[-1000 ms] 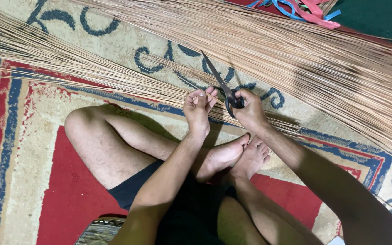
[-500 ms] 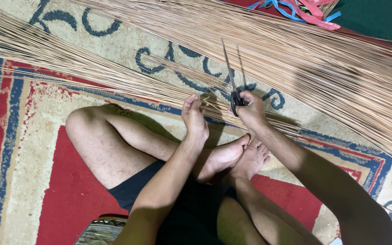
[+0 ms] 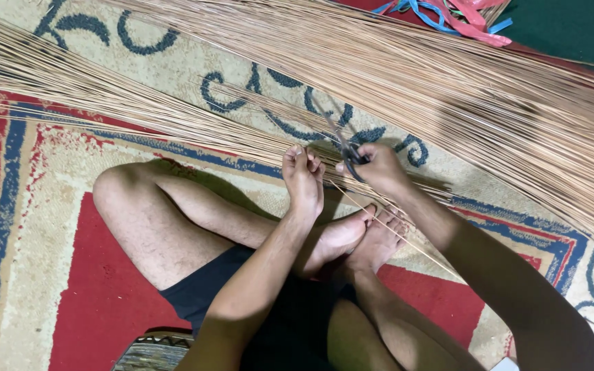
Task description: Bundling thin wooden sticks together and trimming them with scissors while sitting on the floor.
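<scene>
Head view: the left hand (image 3: 302, 180) pinches thin sticks (image 3: 173, 117) just left of the scissors (image 3: 342, 143), which the right hand (image 3: 378, 168) grips, fingers clenched.

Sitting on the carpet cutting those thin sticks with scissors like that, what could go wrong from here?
1. The left hand pinches the thin sticks right beside the scissors held in the right hand, so a slip might nick a finger.
2. The bare feet lie just below the cut; one loose stick already crosses them, and a sharp end could prick.
3. The blades point into the large stick bundle and might snag neighbouring sticks.
</scene>
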